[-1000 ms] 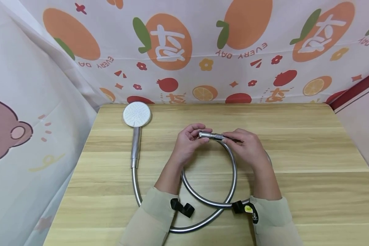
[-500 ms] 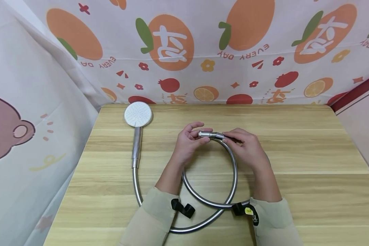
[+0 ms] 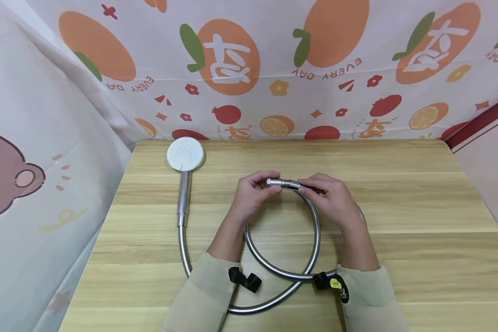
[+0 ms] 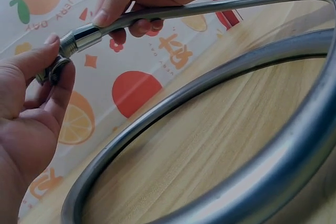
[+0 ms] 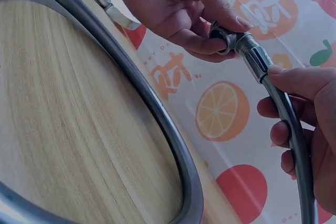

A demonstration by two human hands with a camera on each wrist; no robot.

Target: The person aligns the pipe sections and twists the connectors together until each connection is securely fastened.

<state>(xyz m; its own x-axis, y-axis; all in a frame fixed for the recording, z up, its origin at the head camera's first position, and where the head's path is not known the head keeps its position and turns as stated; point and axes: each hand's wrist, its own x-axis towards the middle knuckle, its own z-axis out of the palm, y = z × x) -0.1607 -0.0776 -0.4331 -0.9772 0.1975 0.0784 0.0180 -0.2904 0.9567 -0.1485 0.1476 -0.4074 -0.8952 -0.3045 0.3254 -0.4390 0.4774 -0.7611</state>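
In the head view, both hands meet above the wooden table around one end of a silver shower hose point(image 3: 317, 226). My left hand point(image 3: 249, 196) pinches a short metal hose connector point(image 3: 275, 182) between thumb and fingers. That connector has an open ring end point(image 5: 219, 36), seen in the right wrist view, and joins a threaded collar and a smooth ferrule point(image 5: 256, 62). My right hand point(image 3: 334, 196) grips the hose just behind this ferrule, thumb against its edge, fingers curled beneath. At the hose's other end, a handheld shower head point(image 3: 185, 154) lies face up at the left.
Loops of the hose lie on the wooden table point(image 3: 419, 207) under and between the forearms, crossing near the front. Behind the table's far edge hangs a fruit-print curtain point(image 3: 278, 60). Another pale cloth point(image 3: 58, 138) hangs at the left.
My left index finger, raised earlier, has come down onto the connector. The connector and ferrule shifted slightly in angle against each other. My right hand and the shower head stay about where they were.
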